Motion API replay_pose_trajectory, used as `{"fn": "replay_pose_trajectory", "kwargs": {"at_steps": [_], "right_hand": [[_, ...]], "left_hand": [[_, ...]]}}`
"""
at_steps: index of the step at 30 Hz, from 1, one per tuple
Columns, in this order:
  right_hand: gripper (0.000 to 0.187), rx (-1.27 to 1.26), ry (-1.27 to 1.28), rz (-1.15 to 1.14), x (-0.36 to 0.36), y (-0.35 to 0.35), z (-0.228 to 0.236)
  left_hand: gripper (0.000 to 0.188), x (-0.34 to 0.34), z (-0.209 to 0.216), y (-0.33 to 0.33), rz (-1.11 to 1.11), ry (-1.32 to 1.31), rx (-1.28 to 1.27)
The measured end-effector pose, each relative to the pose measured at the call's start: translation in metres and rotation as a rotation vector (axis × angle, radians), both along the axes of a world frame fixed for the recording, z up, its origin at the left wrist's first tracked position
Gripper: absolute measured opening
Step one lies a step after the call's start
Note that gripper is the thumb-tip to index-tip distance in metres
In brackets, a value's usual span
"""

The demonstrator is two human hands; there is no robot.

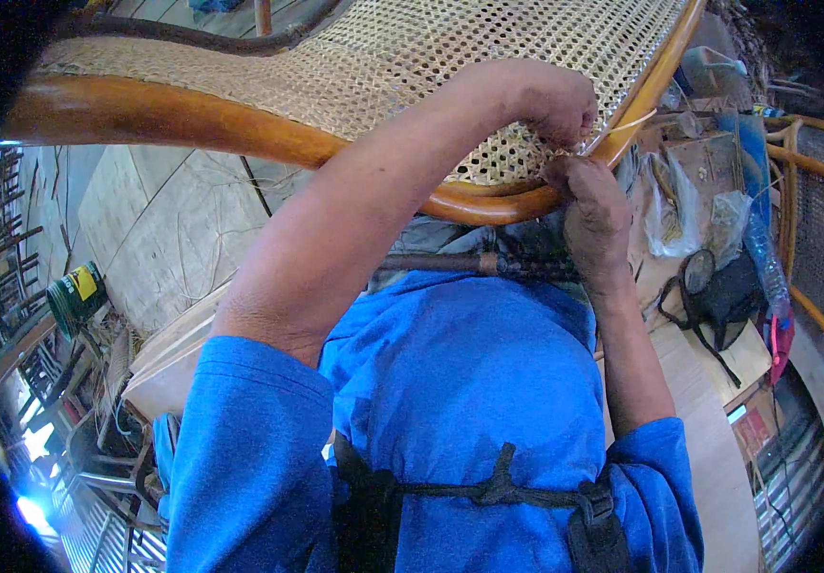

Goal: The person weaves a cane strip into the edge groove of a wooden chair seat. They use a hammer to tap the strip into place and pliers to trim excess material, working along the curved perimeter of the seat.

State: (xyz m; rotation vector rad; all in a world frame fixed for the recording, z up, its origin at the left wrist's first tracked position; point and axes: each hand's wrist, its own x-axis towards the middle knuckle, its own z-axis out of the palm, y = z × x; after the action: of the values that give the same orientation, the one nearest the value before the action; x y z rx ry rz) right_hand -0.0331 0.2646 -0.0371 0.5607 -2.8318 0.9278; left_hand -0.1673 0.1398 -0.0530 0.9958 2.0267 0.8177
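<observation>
A woven cane panel [488, 57] fills a curved, varnished rattan frame [502, 205] at the top of the view. My left hand [562, 107] reaches across over the panel, near its right corner. Its bent fingers are closed on the inner end of a thin pale cane strand [633, 124], which sticks out past the frame. Just below it, my right hand [598, 205] has its fingers pressed together at the frame's inner edge, beside the strand. What those right fingertips grip is hidden. Both hands are close together.
To the right lie clear plastic bags [674, 205], a black mesh item with straps [717, 296] and another rattan frame [813, 172]. A green and yellow can [77, 298] stands at left, near wooden boards [182, 334]. Loose strands lie across a pale sheet [168, 229].
</observation>
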Motion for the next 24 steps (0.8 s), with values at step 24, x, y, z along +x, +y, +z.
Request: {"fn": "replay_pose_trajectory", "kwargs": {"at_steps": [24], "right_hand": [[0.016, 0.096, 0.08, -0.144, 0.015, -0.021, 0.006]], "left_hand": [[0.021, 0.011, 0.005, 0.009, 0.019, 0.041, -0.018]]}}
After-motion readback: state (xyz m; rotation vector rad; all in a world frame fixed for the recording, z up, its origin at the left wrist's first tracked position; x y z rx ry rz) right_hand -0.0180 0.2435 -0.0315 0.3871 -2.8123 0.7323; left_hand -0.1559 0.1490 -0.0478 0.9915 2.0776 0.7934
